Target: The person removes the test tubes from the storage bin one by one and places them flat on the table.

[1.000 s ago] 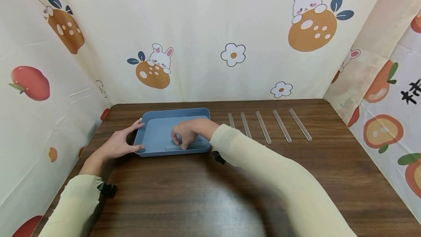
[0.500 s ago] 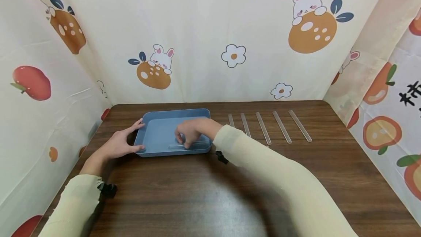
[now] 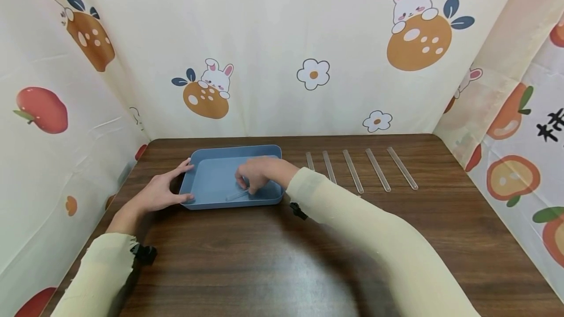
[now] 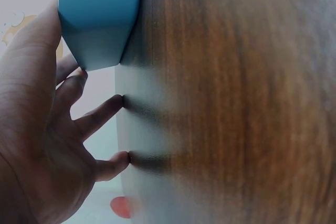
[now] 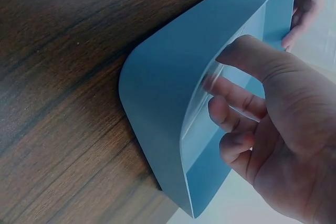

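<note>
A shallow blue tray (image 3: 213, 172) stands on the table. My left hand (image 3: 156, 192) spans its left end, thumb at the near corner and forefinger at the far one. In the left wrist view the left hand's other fingers (image 4: 100, 116) are spread, some tips down on the table. Inside the tray, near its front wall, my right hand (image 3: 255, 174) pinches a clear test tube (image 3: 237, 195) between thumb and fingers. The tube lies slanted, its right part hidden by the hand. In the right wrist view the tray wall (image 5: 157, 77) partly covers the tube.
Several more clear test tubes (image 3: 353, 171) lie in a spaced row on the wooden table (image 3: 220, 258), right of the tray. The right forearm passes over the table just in front of them. A printed curtain (image 3: 264, 38) borders the back and sides.
The right hand has shifted slightly right within the tray. The tube in it has turned from parallel with the front wall to slanted. The left hand has stayed in place.
</note>
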### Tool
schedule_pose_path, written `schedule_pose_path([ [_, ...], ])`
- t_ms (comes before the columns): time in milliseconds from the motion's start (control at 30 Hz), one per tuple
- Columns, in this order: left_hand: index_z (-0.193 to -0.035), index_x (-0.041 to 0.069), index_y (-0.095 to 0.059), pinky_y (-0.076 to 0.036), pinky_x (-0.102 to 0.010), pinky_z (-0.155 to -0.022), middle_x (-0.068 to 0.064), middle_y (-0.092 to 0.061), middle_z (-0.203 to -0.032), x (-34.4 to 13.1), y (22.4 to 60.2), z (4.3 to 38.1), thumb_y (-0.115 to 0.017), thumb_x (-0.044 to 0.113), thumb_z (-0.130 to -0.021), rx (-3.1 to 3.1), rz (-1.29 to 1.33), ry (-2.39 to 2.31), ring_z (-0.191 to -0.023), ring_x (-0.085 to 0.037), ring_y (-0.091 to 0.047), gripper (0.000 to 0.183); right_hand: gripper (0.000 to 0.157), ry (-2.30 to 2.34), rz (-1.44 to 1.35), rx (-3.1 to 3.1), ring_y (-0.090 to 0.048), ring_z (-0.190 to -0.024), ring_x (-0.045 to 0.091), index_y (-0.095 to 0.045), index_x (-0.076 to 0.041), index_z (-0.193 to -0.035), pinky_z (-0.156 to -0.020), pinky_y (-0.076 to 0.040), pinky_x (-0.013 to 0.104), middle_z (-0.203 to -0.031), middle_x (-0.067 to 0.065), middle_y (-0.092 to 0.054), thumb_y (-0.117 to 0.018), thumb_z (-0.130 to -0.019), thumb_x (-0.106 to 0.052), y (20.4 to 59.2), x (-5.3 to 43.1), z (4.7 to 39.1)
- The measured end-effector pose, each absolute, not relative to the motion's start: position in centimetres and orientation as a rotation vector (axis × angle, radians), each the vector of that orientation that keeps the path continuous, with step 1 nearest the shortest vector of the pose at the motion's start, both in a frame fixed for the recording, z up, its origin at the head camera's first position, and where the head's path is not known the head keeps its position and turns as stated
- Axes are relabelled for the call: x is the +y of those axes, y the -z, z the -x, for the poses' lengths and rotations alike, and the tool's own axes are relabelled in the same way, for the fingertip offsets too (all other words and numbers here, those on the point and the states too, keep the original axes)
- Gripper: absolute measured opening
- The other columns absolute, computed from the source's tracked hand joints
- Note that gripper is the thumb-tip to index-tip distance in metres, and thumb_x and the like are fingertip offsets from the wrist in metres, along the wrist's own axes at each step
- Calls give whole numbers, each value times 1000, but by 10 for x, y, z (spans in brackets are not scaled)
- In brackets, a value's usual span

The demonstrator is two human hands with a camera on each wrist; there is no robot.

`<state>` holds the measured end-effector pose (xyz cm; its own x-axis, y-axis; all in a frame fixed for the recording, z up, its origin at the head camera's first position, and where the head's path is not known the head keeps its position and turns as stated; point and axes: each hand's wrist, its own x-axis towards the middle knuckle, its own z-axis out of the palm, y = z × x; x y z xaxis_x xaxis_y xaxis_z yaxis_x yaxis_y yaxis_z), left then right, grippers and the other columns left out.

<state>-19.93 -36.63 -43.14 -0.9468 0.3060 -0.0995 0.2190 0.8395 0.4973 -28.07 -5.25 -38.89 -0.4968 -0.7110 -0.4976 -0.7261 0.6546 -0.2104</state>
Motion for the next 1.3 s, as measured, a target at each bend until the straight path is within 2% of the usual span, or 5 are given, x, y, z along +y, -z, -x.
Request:
schedule_pose_path([
  [400,-174,7,-40,-39,-84,-123,-19,-24,-189,-366,430,199,-85,39,-99,2848,-413,-732,-162,-61,-39,93,18,-69,1024,2450,-61,-85,14,-71,-27,-120,-75,-50,34,-109,-4,-72,-76,-107,-39,376,-47,278],
  [533,-174,7,-40,-39,-84,-123,-20,-24,-189,-365,431,198,-85,39,-99,2846,-406,-736,-162,-61,-40,93,28,-55,879,2516,-62,-71,12,-72,-27,-97,-68,-50,35,-83,-10,-70,-74,-105,-54,397,-48,293],
  [700,-174,7,-40,-39,-85,-123,-20,-24,-189,-366,431,198,-85,39,-99,2844,-411,-734,-162,-61,-39,93,46,-15,737,2495,-64,-53,13,-64,-22,-74,-65,-52,34,-62,-5,-71,-72,-107,-53,383,-43,278],
  [1000,-174,7,-39,-38,-85,-123,-19,-23,-189,-367,431,199,-85,40,-99,2842,-420,-732,-163,-62,-39,93,43,-64,628,2426,-73,-57,14,-78,-16,-95,-83,-63,35,-67,-2,-76,-68,-110,-54,354,-41,253],
  [1300,-175,7,-39,-39,-85,-123,-19,-23,-189,-368,431,199,-85,40,-99,2846,-421,-729,-162,-62,-39,94,51,-114,594,2487,-69,-51,11,-85,-14,-95,-88,-66,35,-89,3,-88,-67,-110,-60,354,-45,249],
])
